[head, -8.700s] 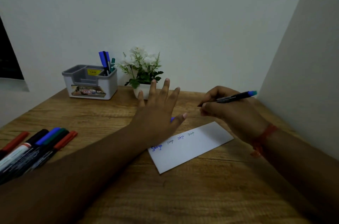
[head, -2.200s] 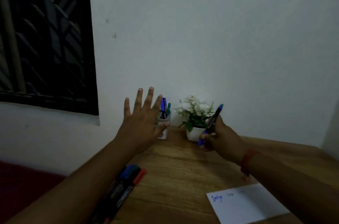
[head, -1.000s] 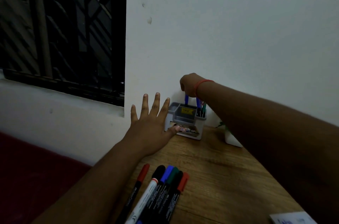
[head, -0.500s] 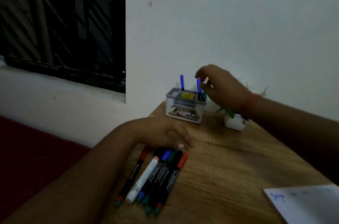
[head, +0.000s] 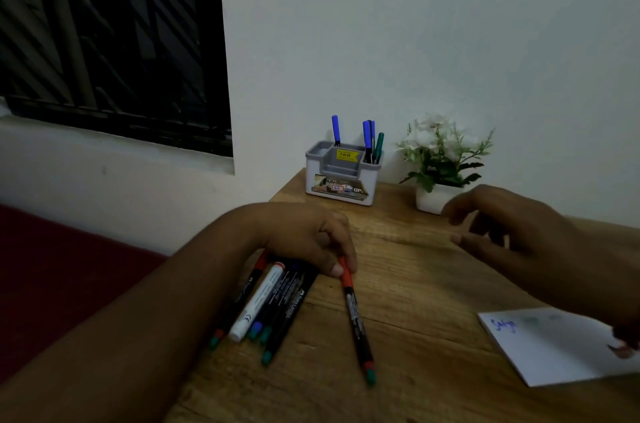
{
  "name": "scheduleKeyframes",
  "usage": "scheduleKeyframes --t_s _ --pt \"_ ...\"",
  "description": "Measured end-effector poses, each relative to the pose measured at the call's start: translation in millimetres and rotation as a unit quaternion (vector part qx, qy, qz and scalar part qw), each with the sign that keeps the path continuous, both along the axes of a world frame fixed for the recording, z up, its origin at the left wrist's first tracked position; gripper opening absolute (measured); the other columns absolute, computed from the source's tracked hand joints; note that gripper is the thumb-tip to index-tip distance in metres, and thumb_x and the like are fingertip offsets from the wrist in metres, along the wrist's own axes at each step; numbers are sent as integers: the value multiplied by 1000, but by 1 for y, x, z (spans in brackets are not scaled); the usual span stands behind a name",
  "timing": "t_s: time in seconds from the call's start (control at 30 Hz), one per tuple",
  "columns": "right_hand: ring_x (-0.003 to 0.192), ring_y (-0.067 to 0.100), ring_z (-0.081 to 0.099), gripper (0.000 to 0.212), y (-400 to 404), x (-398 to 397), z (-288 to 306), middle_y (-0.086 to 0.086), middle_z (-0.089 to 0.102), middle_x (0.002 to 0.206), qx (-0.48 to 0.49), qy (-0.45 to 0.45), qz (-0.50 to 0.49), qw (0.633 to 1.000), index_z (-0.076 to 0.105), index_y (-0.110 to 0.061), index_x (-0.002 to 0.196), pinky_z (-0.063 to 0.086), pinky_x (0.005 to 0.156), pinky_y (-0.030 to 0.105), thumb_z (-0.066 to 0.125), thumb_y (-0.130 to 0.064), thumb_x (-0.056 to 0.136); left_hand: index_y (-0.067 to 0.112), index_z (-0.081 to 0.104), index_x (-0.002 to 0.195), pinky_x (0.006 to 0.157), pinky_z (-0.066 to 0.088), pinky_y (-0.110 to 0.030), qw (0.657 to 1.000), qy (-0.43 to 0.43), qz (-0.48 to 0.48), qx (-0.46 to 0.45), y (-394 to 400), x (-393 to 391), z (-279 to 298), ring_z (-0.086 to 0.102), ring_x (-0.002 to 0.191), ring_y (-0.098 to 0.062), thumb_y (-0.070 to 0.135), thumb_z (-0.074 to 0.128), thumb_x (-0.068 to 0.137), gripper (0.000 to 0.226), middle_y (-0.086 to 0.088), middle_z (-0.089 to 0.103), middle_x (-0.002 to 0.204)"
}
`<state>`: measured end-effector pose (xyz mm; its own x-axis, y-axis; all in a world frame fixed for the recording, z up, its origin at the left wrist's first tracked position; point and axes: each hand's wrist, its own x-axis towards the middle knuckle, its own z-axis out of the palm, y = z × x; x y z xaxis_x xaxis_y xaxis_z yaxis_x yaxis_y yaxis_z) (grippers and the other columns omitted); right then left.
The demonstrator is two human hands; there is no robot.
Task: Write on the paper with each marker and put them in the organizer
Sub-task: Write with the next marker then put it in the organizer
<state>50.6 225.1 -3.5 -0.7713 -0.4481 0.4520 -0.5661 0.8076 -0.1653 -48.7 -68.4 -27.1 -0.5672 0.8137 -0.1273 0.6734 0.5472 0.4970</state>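
My left hand [head: 304, 239] pinches the red cap end of a red-capped marker [head: 356, 322], which lies slanted on the wooden table apart from the pile. Several other markers [head: 268, 305] lie side by side just left of it, partly under my hand. The grey and white organizer [head: 341, 177] stands at the table's back, with several blue and green markers [head: 369, 138] upright in it. My right hand [head: 512, 239] hovers empty above the table with loosely bent fingers. The white paper [head: 554, 343] with blue writing lies at the right, partly hidden by my right arm.
A small white pot of white flowers [head: 440, 163] stands right of the organizer against the wall. The table's left edge [head: 277, 190] runs close to the marker pile, with a dark red surface below. A dark barred window fills the upper left.
My right hand has drawn back from the organizer, empty, after leaving the blue marker there. My left hand has pulled the red-capped marker out of the pile to the right.
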Motion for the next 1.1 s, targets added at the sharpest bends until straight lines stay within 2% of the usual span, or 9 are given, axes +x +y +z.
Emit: scheduleKeyframes --t_s 0.23,0.33,0.53,0.67,0.77,0.83,0.93,1.03,1.1 --pt "90 -8 59 38 38 40 -9 -35 52 109 16 -26 -33 999 47 -56 112 49 69 12 28 -78 88 42 71 97 100 45 -40 999 27 13 32 6 0 -5 57 103 -1 24 70 89 20 19 62 104" --pt "87 -11 58 21 55 50 -17 -36 50 109 34 -38 -58 997 44 -61 113 48 64 10 34 -64 95 43 72 96 100 46 -41 996 38 36 67 7 1 -5 59 106 -2 24 69 90 20 20 65 104" --pt "92 -15 54 32 62 56 -35 -34 52 101 -3 -33 -48 998 41 -54 114 39 63 8 56 -43 89 32 73 100 97 48 -45 975 89 65 192 23 15 9 62 103 -18 21 65 93 15 6 65 101" --pt "103 -13 52 51 58 57 -41 -37 49 106 -38 -29 -4 999 26 -59 127 43 71 8 44 -70 81 38 68 102 99 47 -48 977 89 45 190 63 31 21 61 105 -13 27 59 97 14 12 63 103" --pt "99 -14 54 54 55 62 -44 -36 50 101 -81 -27 13 996 30 -55 132 44 74 7 46 -71 84 36 65 102 93 51 -45 983 64 14 169 107 41 27 63 96 -13 28 55 99 14 8 65 98" --pt "93 -5 61 47 58 61 -46 -27 57 101 -138 11 34 990 44 -41 135 49 75 12 56 -54 92 33 65 100 88 51 -45 986 43 -20 161 134 44 28 63 88 -17 29 52 101 14 -2 65 92" --pt "88 -1 62 26 68 56 -47 -17 65 102 -177 93 26 979 59 -29 119 49 74 13 57 -40 96 34 63 89 83 49 -35 984 -6 -27 173 172 43 21 60 80 -16 27 46 104 24 -8 62 82" --pt "76 2 64 15 80 50 -49 -11 68 88 -225 115 -18 967 62 -22 104 49 63 16 61 -34 94 4 59 94 73 49 -18 967 -101 17 232 206 47 13 55 68 -10 16 41 105 24 -2 58 71" --pt "66 6 64 8 88 44 -53 -8 66 77 -255 101 -41 961 61 -17 96 50 57 24 65 -25 94 0 54 92 66 49 -15 948 -163 38 272 220 44 2 47 63 -12 14 40 105 23 -8 52 73"
